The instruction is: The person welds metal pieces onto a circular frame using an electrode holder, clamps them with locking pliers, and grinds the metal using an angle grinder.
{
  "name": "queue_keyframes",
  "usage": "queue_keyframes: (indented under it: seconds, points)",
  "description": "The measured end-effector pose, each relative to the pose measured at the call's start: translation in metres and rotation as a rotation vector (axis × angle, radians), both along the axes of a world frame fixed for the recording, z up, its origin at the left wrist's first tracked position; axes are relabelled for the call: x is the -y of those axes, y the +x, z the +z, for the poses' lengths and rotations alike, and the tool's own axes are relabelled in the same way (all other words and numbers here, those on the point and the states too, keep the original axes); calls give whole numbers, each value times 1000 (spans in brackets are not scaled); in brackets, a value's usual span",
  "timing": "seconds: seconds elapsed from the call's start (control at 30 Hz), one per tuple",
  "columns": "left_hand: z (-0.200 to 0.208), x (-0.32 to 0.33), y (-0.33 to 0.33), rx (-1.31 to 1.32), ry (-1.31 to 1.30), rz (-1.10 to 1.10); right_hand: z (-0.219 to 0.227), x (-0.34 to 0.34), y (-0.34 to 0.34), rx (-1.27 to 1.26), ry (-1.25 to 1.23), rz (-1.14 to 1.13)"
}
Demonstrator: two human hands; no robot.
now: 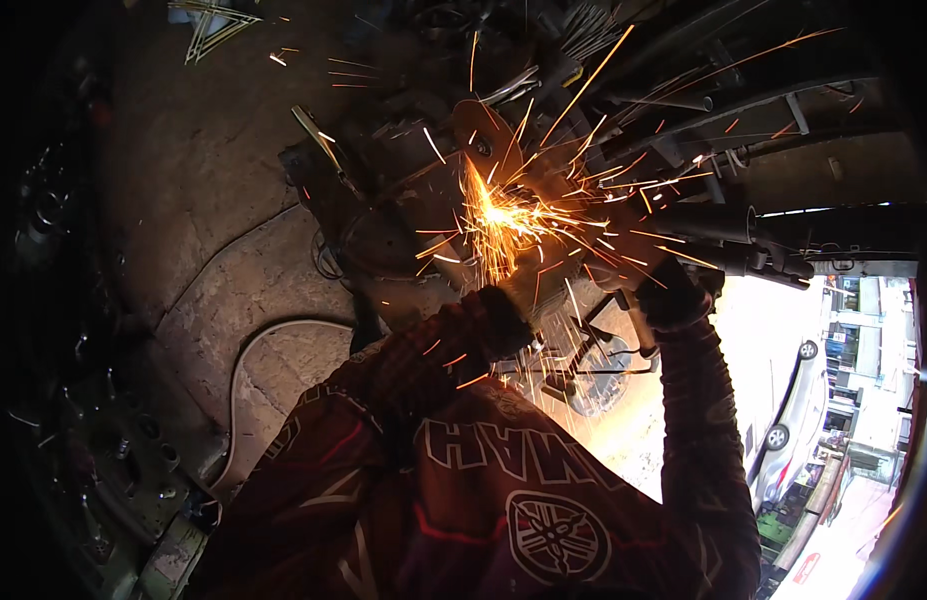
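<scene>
A bright burst of sparks sprays out in front of me and covers much of the work. Behind its upper edge shows a round reddish-brown disc or guard [486, 135]. My left hand [526, 277] reaches into the lower edge of the sparks, its fingers lost in glare. To the right, my right hand [615, 262] is closed, with its fingers curled; what it grips is hidden by sparks and shadow. Just beyond that hand lies a dark metal tube [708, 222]. Both of my forearms are in dark red sleeves.
A pale hose [273, 328] curves over the floor at left, near a thin dark cable [218, 258]. Dark machinery [113, 455] stands at lower left. Metal rods [588, 32] lie at the back. A metal stand [588, 360] is below my hands. Outside, at right, a car [788, 430] is parked.
</scene>
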State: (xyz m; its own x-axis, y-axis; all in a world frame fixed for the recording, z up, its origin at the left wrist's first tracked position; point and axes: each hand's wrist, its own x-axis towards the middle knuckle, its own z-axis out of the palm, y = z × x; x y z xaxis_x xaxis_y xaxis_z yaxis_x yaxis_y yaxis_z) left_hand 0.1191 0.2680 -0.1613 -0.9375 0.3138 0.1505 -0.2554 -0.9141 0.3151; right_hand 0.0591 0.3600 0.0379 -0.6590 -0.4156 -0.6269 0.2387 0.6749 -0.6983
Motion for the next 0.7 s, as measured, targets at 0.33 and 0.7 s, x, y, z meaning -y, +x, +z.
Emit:
queue_keyframes:
  seconds: [0.33,0.7]
  points:
    - [62,30,29,-31,-467,184,-10,11,42,-494,-107,28]
    - [72,39,42,13,-79,142,-23,13,39,-1060,-145,406]
